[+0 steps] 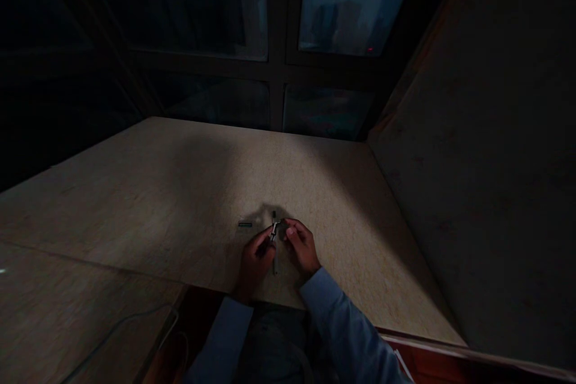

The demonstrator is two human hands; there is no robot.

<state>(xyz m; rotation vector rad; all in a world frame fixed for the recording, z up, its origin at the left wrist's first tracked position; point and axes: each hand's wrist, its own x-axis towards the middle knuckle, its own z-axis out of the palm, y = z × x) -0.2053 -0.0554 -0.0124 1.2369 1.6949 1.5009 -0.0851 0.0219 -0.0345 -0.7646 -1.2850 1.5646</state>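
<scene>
My left hand (pixel 255 261) pinches a small shiny metal piece (pixel 273 230) between thumb and fingers, its exact kind too small to tell. My right hand (pixel 303 246) is closed in a pinch at the upper right end of that piece; whatever lies between its fingertips is too small and dark to make out. Below the hands, a thin greyish strip (pixel 276 267) lies on the pale tabletop, partly hidden by my left hand. Just beyond the metal piece is a small dark bit (pixel 274 214). To the left lies a short dark bar (pixel 245 225), apart from both hands.
The pale stone-like surface (pixel 279 162) stretches to dark windows (pixel 355 6) at the back. A wall (pixel 486 162) borders it on the right. A thin cable (pixel 121 321) runs over the lower left. The room is dim, and shadows fall around the hands.
</scene>
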